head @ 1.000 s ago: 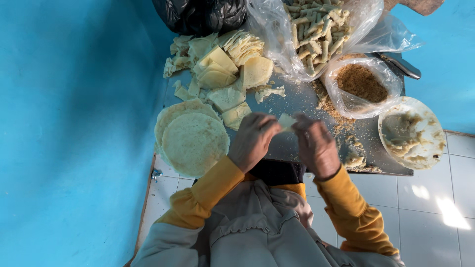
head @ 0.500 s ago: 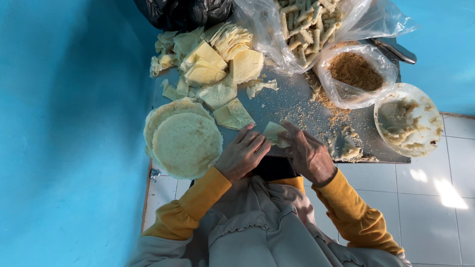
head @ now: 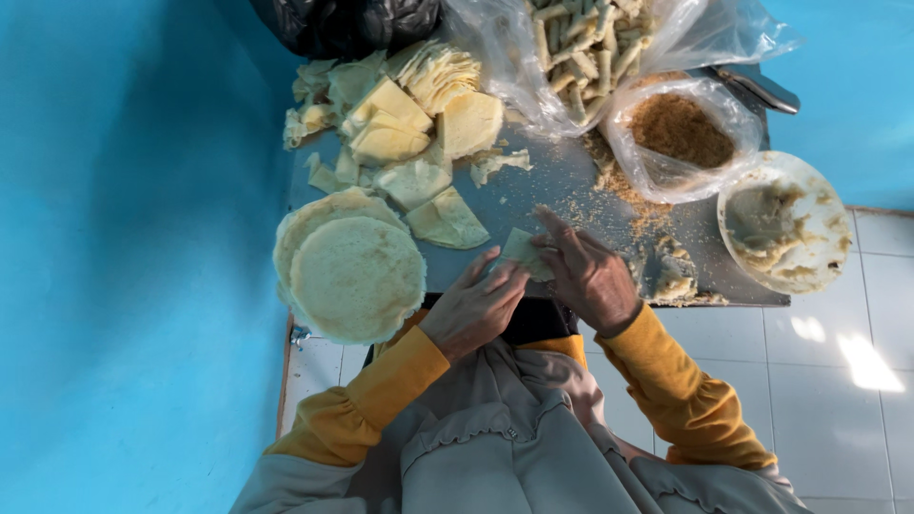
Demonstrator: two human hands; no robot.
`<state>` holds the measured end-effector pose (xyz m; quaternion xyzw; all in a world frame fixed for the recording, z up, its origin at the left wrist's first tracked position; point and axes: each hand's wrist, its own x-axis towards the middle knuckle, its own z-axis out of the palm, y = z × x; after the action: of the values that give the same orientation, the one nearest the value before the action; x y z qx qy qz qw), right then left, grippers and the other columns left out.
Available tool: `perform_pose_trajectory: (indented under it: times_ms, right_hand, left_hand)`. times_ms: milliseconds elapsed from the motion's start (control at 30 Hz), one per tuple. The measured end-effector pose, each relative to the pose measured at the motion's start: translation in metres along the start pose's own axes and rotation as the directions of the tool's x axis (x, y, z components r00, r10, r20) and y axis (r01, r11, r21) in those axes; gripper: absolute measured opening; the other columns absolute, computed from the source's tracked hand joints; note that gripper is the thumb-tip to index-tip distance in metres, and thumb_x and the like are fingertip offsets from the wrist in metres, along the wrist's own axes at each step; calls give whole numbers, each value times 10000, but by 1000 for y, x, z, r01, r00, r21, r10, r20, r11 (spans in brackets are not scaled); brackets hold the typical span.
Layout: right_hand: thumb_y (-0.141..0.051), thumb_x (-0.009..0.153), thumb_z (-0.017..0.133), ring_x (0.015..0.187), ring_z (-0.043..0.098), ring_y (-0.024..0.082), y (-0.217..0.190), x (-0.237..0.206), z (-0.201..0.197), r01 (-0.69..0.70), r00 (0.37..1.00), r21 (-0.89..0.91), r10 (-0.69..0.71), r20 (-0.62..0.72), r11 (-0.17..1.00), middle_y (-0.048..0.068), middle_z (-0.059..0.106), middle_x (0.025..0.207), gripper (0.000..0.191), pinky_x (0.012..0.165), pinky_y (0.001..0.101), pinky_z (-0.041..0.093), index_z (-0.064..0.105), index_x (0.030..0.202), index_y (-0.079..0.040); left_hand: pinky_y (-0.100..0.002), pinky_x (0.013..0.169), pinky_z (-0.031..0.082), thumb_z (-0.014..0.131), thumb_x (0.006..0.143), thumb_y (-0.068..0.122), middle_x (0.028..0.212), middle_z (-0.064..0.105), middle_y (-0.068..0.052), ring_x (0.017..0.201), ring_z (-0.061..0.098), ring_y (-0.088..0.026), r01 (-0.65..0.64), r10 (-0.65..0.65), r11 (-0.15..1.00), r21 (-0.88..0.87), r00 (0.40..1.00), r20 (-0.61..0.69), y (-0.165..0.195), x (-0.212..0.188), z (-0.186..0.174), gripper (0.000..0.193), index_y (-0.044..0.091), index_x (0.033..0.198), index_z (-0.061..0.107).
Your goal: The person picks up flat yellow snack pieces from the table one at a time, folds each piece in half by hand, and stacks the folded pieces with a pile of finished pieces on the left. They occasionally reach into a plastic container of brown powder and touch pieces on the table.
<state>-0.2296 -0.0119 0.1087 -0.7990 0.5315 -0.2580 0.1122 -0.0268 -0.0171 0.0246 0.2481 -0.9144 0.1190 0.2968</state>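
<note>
Both hands meet at the near edge of a grey metal tray [head: 543,190]. My left hand [head: 473,309] and my right hand [head: 587,276] pinch a small folded piece of pale wrapper [head: 523,250] between their fingertips. The fingers hide part of it. Just left of my left hand lies a stack of round thin wrappers [head: 354,276]. A lump of greyish filling [head: 669,273] sits right of my right hand. Yellow sleeves cover both wrists.
Cut triangular wrapper pieces [head: 419,133] are piled at the tray's far left. A clear bag of finished rolls [head: 586,43], a bag of brown crumbs [head: 681,128] and a white bowl of paste [head: 783,221] stand to the right. A blue wall [head: 133,238] runs along the left.
Both hands have stayed together on the wrapper piece and shifted slightly along the tray's near edge; the piece looks more folded now. The view has also moved a little.
</note>
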Motion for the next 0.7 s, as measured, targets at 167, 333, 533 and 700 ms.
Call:
perform_pose_trajectory:
  times_ms: [167,333,533,700]
  right_hand:
    - [1,956,632,1018,691,335,3,-20,8,51,995,-19,-52,-90,999,108,745,1181,536,849,402,588,476,1468,-5]
    - [107,915,559,1128,606,289,17,-65,-27,33,956,-181,-84,-281,983,115,667,1287,484,998,379,474,624,1367,-51]
    - [168,773,552,1071,486,258,28,-139,-53,-380,920,-521,252,-300,764,51,598,1097,690,965,411,397,739,1321,-208]
    - [163,740,583,1078,488,267,45,-157,-20,-414,902,-468,280,-330,781,40,584,1075,690,991,424,362,729,1328,-166]
  left_hand:
    - [-468,1198,386,627,983,225,1306,578,-128,1293,516,-273,171,-162,960,-221,985,61,14,-2,-1,450,-4,1370,609]
    - [-481,1206,403,572,1018,191,1326,560,-102,1295,534,-265,179,-177,950,-258,984,31,15,-1,1,476,61,1476,552]
    - [-530,1197,406,561,1043,187,1324,536,-125,1280,525,-280,158,-156,951,-268,987,26,15,-7,4,443,126,1482,569]
    - [-537,1206,384,560,1035,181,1371,505,-119,1309,511,-281,148,-150,953,-265,989,14,16,-8,6,453,129,1485,560]
